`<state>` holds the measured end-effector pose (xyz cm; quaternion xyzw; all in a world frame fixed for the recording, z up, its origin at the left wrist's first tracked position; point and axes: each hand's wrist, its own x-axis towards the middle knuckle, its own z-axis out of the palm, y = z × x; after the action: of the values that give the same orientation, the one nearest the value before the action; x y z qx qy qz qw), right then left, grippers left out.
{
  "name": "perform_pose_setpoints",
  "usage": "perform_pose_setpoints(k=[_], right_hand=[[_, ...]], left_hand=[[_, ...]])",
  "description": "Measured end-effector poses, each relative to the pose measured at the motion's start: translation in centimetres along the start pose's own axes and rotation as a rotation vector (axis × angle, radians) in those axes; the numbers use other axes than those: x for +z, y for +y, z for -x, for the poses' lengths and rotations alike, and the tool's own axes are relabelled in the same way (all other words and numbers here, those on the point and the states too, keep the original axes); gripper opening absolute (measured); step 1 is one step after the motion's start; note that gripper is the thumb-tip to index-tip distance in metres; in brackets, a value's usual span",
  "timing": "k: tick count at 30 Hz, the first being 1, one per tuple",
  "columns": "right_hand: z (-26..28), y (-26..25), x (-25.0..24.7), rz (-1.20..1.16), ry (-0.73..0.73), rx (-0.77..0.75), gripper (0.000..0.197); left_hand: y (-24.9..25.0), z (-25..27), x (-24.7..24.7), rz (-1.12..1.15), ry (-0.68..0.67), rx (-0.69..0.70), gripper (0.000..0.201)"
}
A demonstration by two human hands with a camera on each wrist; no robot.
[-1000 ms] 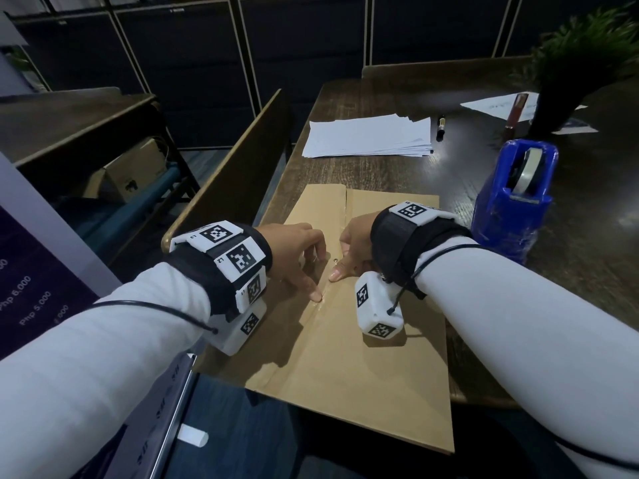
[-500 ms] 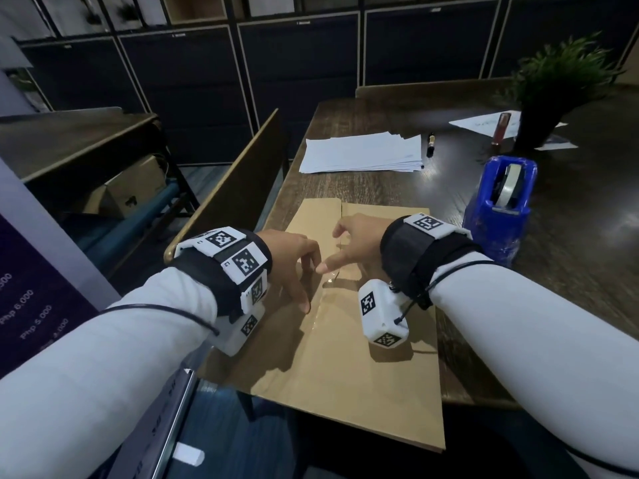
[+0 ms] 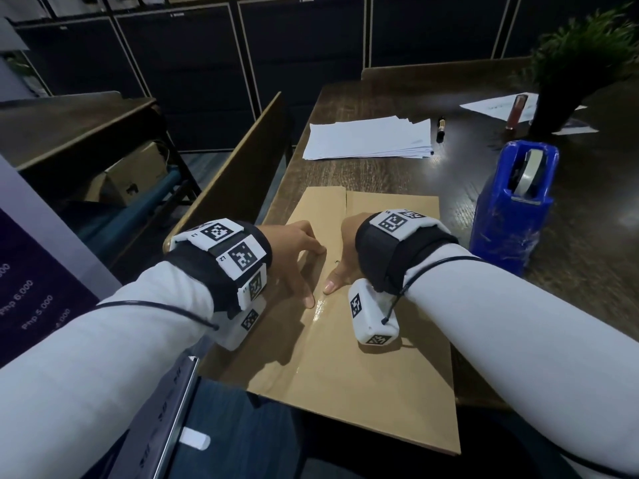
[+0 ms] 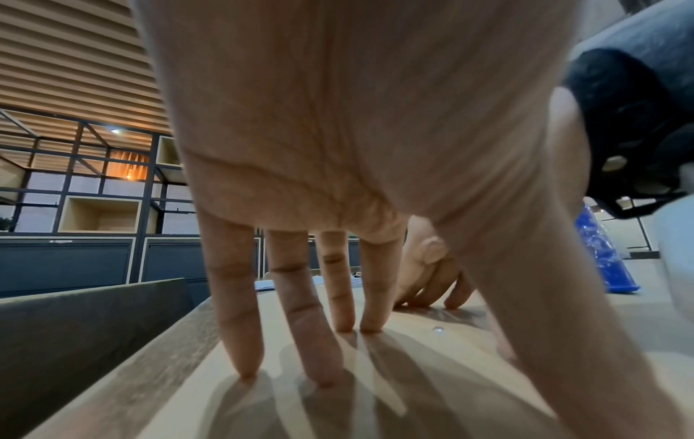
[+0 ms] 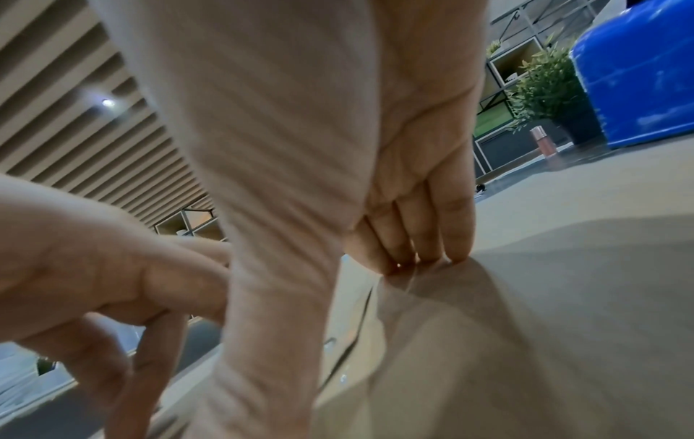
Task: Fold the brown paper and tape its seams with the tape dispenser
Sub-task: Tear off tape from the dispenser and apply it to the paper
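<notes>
Folding looks finished: you have the flat brown paper sheet [image 3: 363, 340] lying at the near edge of the dark wooden worktop [image 3: 397, 171], its two flaps meeting along one centre seam that runs from 12 to 6 o'clock. A glossy strip of clear tape [image 3: 320, 307] shows on that seam just below your thumbs; how far up it reaches under your hands is hard to tell, since they cover it. My reading is that you are smoothing this one strip down, and that the rest of the seam toward 12 and 6 o'clock has no tape on it yet.

Your left hand [image 3: 294, 247] is spread, four fingertips [image 4: 244, 371] and the thumb pressing the left flap. Your right hand [image 3: 345, 257] is also flat, fingers together [image 5: 424, 255] pressing right on the seam, pinching nothing.

Counted: one brown sheet, one seam, one visible tape strip, two hands. One blue tape dispenser [image 3: 511, 209] with its roll stands at 2 o'clock of the sheet, just beside its right edge, untouched. At 12 o'clock lies one stack of white papers [image 3: 366, 138], one dark pen [image 3: 441, 127] beside it, and at 1 o'clock one potted green plant [image 3: 581, 63].
</notes>
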<state>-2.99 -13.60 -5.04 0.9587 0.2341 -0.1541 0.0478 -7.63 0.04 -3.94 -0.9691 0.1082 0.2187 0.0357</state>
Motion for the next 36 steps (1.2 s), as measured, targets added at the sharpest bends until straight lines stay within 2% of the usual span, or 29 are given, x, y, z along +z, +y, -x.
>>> perform_pose_setpoints(k=[4,8,12,19,24,27,30,33,36], right_hand=[[-0.6,0.5,0.0,-0.128,0.041,0.005,0.039],[-1.3,0.8,0.1,-0.095,0.093,0.049,0.046],[-0.9,1.2,-0.2,-0.117,0.021,0.083,0.062],[0.6,3.8,0.4,-0.312,0.024,-0.043,0.049],[1.5,3.8,1.2,-0.263,0.024,-0.111,0.033],[2.2,3.9,1.7,-0.25,0.032,-0.126,0.04],[3.0,4.8,1.6,-0.332,0.035,-0.112,0.052],[4.1,7.0,0.8,-0.374,0.156,-0.084,0.055],[5.3,9.4,-0.2,-0.428,0.431,-0.068,0.045]], left_hand=[[-0.1,0.1,0.0,-0.011,0.004,0.013,0.093],[0.0,0.3,0.1,-0.031,0.009,0.015,0.093],[0.4,0.4,0.0,-0.057,0.006,-0.003,0.091],[0.8,0.6,-0.6,-0.132,-0.038,-0.039,0.096],[0.8,0.9,-0.9,-0.163,-0.065,-0.062,0.093],[1.0,1.0,-1.0,-0.137,-0.071,-0.068,0.082],[1.2,1.1,-1.0,-0.136,-0.084,-0.072,0.08],[1.3,1.2,-1.3,-0.099,-0.031,-0.06,0.068],[2.2,1.3,-2.8,-0.002,0.176,0.001,0.049]])
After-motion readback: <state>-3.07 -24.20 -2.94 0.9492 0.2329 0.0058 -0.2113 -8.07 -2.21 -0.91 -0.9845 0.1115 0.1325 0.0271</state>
